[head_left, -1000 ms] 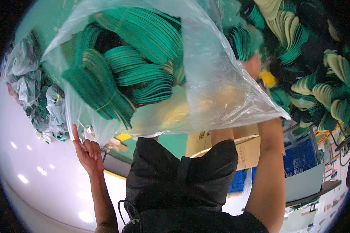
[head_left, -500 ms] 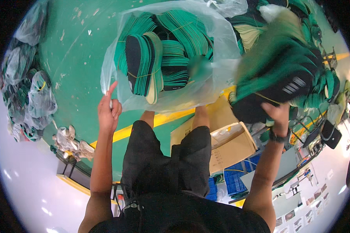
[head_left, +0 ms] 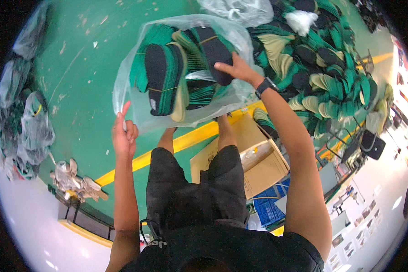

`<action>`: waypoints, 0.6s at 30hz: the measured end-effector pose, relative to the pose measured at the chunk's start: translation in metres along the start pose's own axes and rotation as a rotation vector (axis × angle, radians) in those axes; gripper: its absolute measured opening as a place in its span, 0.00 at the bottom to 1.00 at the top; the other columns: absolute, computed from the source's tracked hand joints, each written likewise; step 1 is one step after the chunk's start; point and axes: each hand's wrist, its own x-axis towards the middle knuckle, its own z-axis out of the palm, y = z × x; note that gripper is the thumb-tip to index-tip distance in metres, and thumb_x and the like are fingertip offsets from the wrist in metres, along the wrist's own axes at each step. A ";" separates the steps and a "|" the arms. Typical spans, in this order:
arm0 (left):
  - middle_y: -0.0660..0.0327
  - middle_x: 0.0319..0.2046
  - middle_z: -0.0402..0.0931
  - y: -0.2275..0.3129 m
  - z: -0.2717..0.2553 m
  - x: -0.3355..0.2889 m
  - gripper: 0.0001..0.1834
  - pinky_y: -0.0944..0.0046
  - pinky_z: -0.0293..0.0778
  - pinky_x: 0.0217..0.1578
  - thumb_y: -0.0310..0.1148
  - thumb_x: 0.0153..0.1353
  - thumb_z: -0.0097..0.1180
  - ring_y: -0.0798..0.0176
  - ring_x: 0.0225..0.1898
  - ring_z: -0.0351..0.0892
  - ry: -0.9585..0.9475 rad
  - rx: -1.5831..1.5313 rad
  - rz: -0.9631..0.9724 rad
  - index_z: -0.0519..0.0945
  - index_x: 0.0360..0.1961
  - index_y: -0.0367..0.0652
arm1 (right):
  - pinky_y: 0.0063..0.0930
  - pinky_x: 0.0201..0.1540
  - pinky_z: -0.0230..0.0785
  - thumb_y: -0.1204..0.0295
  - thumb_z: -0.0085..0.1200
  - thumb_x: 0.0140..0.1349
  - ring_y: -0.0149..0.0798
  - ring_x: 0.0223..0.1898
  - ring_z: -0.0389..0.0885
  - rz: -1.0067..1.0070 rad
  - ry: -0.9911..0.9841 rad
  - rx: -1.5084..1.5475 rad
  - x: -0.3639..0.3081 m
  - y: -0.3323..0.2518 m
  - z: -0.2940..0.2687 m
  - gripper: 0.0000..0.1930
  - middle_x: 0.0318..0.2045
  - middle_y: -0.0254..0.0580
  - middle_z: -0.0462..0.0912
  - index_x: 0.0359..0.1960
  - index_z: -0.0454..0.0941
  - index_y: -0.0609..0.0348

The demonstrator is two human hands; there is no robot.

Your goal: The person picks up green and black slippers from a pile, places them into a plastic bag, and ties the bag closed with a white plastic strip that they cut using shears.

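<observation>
A large clear plastic bag (head_left: pixel 121 88) stands open in front of me, filled with rubber-banded stacks of green and black shoe insoles. My left hand (head_left: pixel 125 133) grips the bag's near left edge, its index finger stretched out and the other fingers curled. At the bag's right side, my right hand (head_left: pixel 241 71) holds a bundle of insoles (head_left: pixel 209 47), black face up, over the bag's mouth, thumb on top. The fingers beneath that bundle are hidden. Beside it leans another banded insole stack (head_left: pixel 157 77), tilted, with a pale insole along its right side.
A big heap of loose green, black and cream insoles (head_left: pixel 326 84) lies to the right. An opened cardboard box (head_left: pixel 263 170) sits by my legs, near a blue crate (head_left: pixel 268 206). Filled plastic bags (head_left: pixel 36 122) line the far left. Another clear bag (head_left: pixel 240 11) lies beyond.
My right hand has swung left from the heap with the insole bundle and brought it over the bag. The left hand stays on the bag's edge.
</observation>
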 end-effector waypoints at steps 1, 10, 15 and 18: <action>0.75 0.09 0.48 0.001 -0.003 -0.002 0.26 0.75 0.42 0.12 0.45 0.71 0.33 0.79 0.10 0.44 0.003 0.001 -0.004 0.64 0.60 0.36 | 0.44 0.56 0.61 0.36 0.62 0.36 0.57 0.53 0.70 -0.028 -0.052 0.041 -0.011 0.000 0.003 0.53 0.52 0.66 0.69 0.53 0.64 0.73; 0.74 0.08 0.49 -0.002 0.000 0.003 0.25 0.74 0.43 0.12 0.44 0.71 0.32 0.78 0.09 0.44 0.015 0.013 0.001 0.66 0.58 0.35 | 0.45 0.54 0.60 0.62 0.70 0.36 0.61 0.51 0.67 -0.090 0.274 -0.286 -0.055 0.017 0.046 0.63 0.53 0.57 0.68 0.68 0.33 0.59; 0.74 0.08 0.50 -0.005 -0.005 -0.001 0.25 0.75 0.44 0.12 0.45 0.70 0.33 0.78 0.09 0.45 0.038 0.025 -0.010 0.66 0.57 0.35 | 0.44 0.45 0.67 0.76 0.58 0.45 0.58 0.44 0.72 0.062 0.402 -0.102 -0.057 0.031 0.054 0.41 0.41 0.57 0.74 0.63 0.50 0.58; 0.74 0.08 0.50 -0.001 -0.021 -0.004 0.25 0.75 0.44 0.13 0.44 0.71 0.33 0.78 0.10 0.45 0.047 0.040 -0.004 0.68 0.55 0.34 | 0.43 0.44 0.68 0.78 0.53 0.48 0.57 0.42 0.72 0.017 0.438 -0.176 -0.083 0.022 0.031 0.28 0.37 0.53 0.75 0.54 0.62 0.58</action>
